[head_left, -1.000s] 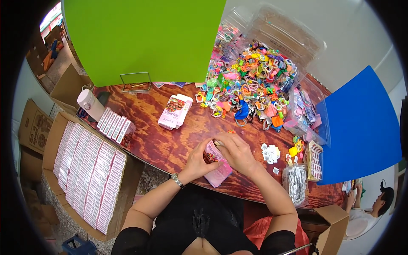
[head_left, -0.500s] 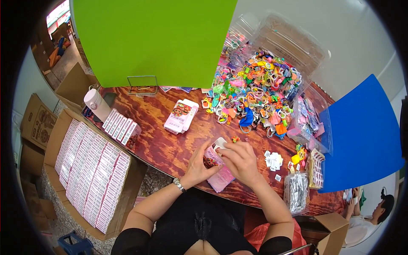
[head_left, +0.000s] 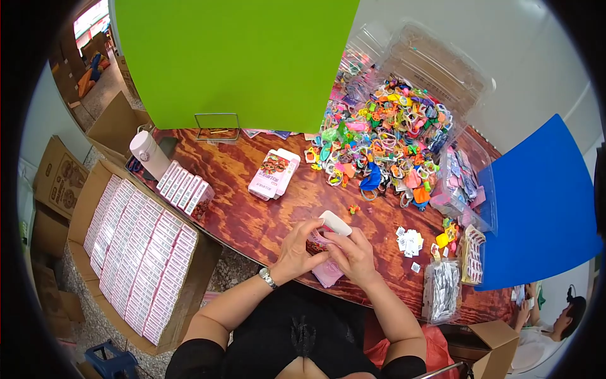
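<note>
Between my hands is a small pink cardboard box [head_left: 314, 247] with a picture on its front and its white flap [head_left: 337, 222] raised. My left hand [head_left: 294, 254] is closed round its left side. On the right side, my right hand [head_left: 353, 258] grips the box near its opening, thumb and fingers at the edge; whatever is inside is hidden. Pink flat packets [head_left: 328, 274] lie under my hands at the table edge. A tiny orange and green toy [head_left: 354, 209] rests on the wood just beyond my right hand.
Flat pink boxes [head_left: 273, 176] lie ahead; upright boxes [head_left: 183, 187] stand beside a pink bottle [head_left: 149, 153]. A large carton [head_left: 84, 260] holds rows of boxes. Colourful trinkets [head_left: 385, 142] heap at far right, with white slips [head_left: 410, 241] and a sachet tub [head_left: 441, 289] nearer. A co-worker [head_left: 546, 328] sits right.
My right hand has come down from above the box's opening to its right side. The tiny toy, partly covered before, now shows fully. The whole view has shifted slightly.
</note>
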Available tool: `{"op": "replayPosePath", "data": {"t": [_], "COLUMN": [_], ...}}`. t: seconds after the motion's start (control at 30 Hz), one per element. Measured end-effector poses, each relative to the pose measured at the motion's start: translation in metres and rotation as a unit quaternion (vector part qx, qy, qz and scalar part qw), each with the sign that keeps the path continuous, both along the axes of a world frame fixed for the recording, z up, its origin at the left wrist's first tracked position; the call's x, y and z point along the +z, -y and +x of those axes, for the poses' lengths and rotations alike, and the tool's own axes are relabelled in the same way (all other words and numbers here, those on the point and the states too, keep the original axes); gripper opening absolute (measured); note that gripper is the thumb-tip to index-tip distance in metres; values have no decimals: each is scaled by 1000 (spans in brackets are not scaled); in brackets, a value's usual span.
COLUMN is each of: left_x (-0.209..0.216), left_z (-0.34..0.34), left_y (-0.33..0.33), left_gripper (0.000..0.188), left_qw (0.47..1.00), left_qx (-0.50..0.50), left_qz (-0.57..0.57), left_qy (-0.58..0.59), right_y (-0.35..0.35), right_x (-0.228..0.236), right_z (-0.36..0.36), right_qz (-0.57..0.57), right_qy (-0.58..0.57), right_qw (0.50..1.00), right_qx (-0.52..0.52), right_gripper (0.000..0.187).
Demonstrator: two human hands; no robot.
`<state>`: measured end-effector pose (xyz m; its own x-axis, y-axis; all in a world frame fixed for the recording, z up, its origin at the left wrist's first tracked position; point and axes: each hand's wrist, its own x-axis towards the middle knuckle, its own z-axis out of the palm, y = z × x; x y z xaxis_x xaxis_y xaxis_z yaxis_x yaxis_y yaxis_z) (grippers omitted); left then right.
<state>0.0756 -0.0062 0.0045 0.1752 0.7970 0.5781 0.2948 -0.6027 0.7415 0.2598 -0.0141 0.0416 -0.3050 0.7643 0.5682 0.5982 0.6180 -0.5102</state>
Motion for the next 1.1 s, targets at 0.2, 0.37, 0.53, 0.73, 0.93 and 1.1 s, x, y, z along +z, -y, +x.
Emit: {"op": "replayPosePath", "data": {"t": [0.2,0.37,0.53,0.73,0.93,1.1], "left_x": [-6,-5,-9,-6,8,8], "left_z": [-6,-5,-6,-6,-12,-13], "left_y": [-2,0,0,2,4,5], "left_gripper": [77,79,80,79,93,101], "left_qw": [999,1000,1000,1000,998,995], "left_qx": [-2,-8,-9,-11,13,20], "left_qz": [41,-25,-1,-13,-22,-12], "left_qy": [-26,9,20,1,-60,-99], "right_y": [7,9,10,3,4,5], "right_x": [23,-2,-1,13,26,35], "right_z": [-7,-3,0,-7,-6,-14], "right_qz": [-109,-26,-57,30,-17,-128], "right_qy": [12,-151,-145,-56,-59,-103], "right_qw": [994,988,987,998,997,986], "right_qx": [25,-29,-41,-17,36,-16], "right_gripper": [32,39,32,23,20,20]}}
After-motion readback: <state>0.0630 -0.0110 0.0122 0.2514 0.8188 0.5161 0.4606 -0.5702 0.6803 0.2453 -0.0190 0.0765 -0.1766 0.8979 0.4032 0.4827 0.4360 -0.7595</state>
